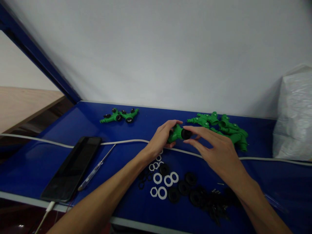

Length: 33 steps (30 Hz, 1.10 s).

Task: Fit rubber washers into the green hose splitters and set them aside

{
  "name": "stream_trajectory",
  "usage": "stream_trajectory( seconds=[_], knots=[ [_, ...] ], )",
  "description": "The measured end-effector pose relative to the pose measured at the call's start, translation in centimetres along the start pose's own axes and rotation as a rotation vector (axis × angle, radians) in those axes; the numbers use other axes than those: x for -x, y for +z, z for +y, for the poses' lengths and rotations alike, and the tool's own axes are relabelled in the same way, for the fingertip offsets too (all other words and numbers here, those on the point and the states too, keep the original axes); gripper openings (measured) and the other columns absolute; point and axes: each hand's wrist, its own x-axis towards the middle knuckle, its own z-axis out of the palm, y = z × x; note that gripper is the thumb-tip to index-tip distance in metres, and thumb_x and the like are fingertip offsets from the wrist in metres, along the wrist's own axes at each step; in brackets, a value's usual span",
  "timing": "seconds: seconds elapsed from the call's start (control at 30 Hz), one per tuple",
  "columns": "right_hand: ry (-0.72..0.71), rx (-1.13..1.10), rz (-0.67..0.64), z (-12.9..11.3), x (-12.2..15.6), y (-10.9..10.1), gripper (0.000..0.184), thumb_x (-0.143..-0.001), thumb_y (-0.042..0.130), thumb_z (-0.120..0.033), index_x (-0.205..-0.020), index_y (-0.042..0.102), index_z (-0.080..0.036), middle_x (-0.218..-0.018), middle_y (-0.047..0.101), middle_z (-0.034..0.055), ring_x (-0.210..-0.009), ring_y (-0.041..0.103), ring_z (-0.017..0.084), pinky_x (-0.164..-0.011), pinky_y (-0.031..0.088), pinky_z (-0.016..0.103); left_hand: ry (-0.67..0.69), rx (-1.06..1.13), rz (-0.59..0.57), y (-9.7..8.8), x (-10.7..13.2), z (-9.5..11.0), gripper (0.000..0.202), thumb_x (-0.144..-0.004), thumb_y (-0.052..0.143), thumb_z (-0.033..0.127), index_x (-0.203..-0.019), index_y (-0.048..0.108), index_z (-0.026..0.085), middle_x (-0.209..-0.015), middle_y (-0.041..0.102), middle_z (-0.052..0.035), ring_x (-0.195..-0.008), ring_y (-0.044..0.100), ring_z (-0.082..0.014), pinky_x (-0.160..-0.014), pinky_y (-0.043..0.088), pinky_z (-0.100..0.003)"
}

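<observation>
My left hand [162, 138] is closed around a green plastic hose splitter [177, 132], held just above the blue table. At its right end sits a black ring-shaped cap [186, 133], which the thumb and fingers of my right hand [214, 146] pinch. The cap is against the splitter's end; whether it is threaded on cannot be seen. Below my hands lie white rings [157, 178] of two sizes and several black ring caps [174, 194]. A heap of small black parts [215, 204] lies under my right forearm, partly hidden by it.
Two green splitters with black fittings [119, 116] lie at the back left. Bare green splitters [231, 130] are piled at the back right, near a plastic bag [293, 113]. A phone [71, 169], a screwdriver [96, 169] and a white cable [131, 141] are on the table [58, 120].
</observation>
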Motion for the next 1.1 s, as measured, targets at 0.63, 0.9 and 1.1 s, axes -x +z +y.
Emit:
stream_trajectory(
  seconds=[0.63,0.9,1.1],
  knots=[
    [-0.138,-0.005,-0.01,-0.65,0.15,-0.22,0.032,-0.098,0.059,-0.017,-0.128,0.063,-0.028,-0.121,0.065,0.0094,-0.109,0.069,0.023,-0.093,0.058,0.04,-0.003,0.061,0.02,0.34,0.44,0.5,0.035,-0.092,0.049,0.043,-0.11,0.068,0.02,-0.081,0.057,-0.0013,-0.051,0.042,-0.0072,-0.046,0.032,-0.017],
    [-0.104,0.061,0.026,-0.59,0.02,0.15,0.018,-0.098,0.064,-0.029,-0.115,0.065,-0.024,-0.092,0.068,0.0039,-0.076,0.069,0.019,-0.075,0.059,0.032,0.026,0.007,0.015,0.43,0.22,0.19,0.035,-0.094,0.049,0.047,-0.106,0.068,0.02,-0.079,0.053,-0.0006,-0.053,0.044,-0.0081,-0.045,0.033,-0.018],
    [-0.066,0.093,0.035,-0.57,0.36,0.06,0.022,-0.095,0.069,-0.035,-0.108,0.065,-0.018,-0.087,0.066,0.0046,-0.075,0.068,0.02,-0.072,0.057,0.034,0.056,-0.008,-0.027,0.3,0.04,-0.25,0.035,-0.094,0.048,0.047,-0.105,0.067,0.02,-0.077,0.051,0.0001,-0.051,0.043,-0.0081,-0.043,0.031,-0.019]
  ],
)
